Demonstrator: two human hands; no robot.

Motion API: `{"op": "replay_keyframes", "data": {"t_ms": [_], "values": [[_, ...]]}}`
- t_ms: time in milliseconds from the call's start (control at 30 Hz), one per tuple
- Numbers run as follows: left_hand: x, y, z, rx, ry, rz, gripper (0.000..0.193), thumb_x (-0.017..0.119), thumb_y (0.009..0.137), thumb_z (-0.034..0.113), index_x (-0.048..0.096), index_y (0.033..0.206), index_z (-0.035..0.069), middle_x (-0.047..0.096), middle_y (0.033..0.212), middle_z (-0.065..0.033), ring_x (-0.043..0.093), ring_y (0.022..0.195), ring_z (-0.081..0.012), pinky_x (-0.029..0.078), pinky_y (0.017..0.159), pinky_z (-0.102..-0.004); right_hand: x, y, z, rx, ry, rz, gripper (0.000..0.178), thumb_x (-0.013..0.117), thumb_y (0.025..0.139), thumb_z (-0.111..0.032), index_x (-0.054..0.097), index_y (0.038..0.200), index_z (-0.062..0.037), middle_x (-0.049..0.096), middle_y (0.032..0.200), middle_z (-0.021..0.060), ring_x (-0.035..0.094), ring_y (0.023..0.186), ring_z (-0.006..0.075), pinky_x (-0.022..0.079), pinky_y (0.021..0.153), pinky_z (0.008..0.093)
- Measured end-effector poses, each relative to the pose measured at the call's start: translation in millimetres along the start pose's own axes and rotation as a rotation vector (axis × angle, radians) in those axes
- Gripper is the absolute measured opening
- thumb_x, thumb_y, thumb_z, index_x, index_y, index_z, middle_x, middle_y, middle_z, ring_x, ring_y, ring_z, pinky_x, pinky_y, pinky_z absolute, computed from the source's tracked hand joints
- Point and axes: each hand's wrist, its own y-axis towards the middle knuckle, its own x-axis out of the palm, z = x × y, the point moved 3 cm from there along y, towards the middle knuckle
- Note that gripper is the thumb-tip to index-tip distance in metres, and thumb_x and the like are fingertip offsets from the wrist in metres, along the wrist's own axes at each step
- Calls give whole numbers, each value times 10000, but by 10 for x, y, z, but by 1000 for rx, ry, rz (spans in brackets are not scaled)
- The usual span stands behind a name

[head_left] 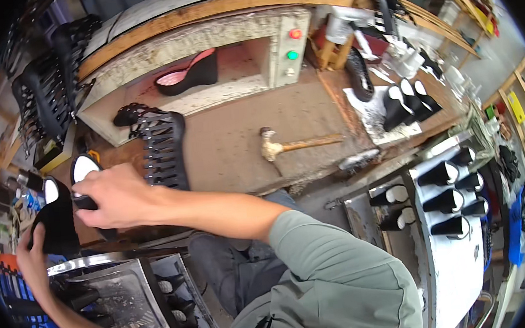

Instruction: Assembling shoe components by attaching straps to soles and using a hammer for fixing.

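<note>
Head view, from the left: the left hand (32, 253) is curled partway shut, thumb showing against the side of a tall black wedge (59, 220) with a white patch on top; its fingertips are mostly hidden, so how firm the hold is I cannot tell. Just beside it, the right hand (117, 199) is closed over a white-topped wedge (84, 169), fingers bent across the upper end. Both pieces are near the front left of the counter (229, 126), so a loose grip could let one drop toward the metal tray (116, 299) below, and fingers pressing on the white faces might smudge them. The right forearm passes close by a strappy black sandal (165, 147), which a careless sweep could nudge. Further right, the hammer (301, 143) lies near the counter's front edge and might be knocked off by a swinging arm; the upright wedges on the paper (363, 110) could topple if bumped. Counted left to right: one wedge in each hand, two in all; one pink-lined wedge (191, 76) inside the open box (265, 46); one hammer; one red lamp (295, 34) and one green lamp (293, 55); three wedges (412, 104) on the paper; two wedges (390, 196) on the shelf; and about six wedges (446, 201) on the white board (454, 284). Pieces in the dark lower left are too crowded to count.
</note>
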Motion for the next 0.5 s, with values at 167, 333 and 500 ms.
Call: {"op": "replay_keyframes", "data": {"t_ms": [167, 333, 500], "values": [[-211, -928, 1334, 118, -192, -20, 433, 705, 805, 254, 629, 1064, -85, 664, 952, -140, 604, 860, -184, 450, 819, -285, -1634, -1141, -215, 104, -313, 52, 407, 691, 744, -373, 664, 1039, -95, 670, 993, 100, 667, 850, 278, 540, 741, 358], [912, -1303, 2943, 354, -394, -442, 453, 731, 733, 381, 693, 915, -31, 665, 744, -149, 638, 696, -217, 487, 644, -320, -2910, -1993, 288, 386, -758, 56, 340, 694, 729, -333, 681, 1019, -156, 660, 962, 71, 654, 838, 293, 522, 743, 367], [2028, -1509, 4067, 664, -309, -446, 512, 662, 761, 491, 704, 854, -11, 652, 744, -235, 658, 729, -355, 512, 681, -411, -3700, -2508, 965, 685, -921, 45, 370, 671, 728, -293, 662, 1061, -131, 627, 1059, 113, 608, 968, 315, 483, 801, 408]]}}
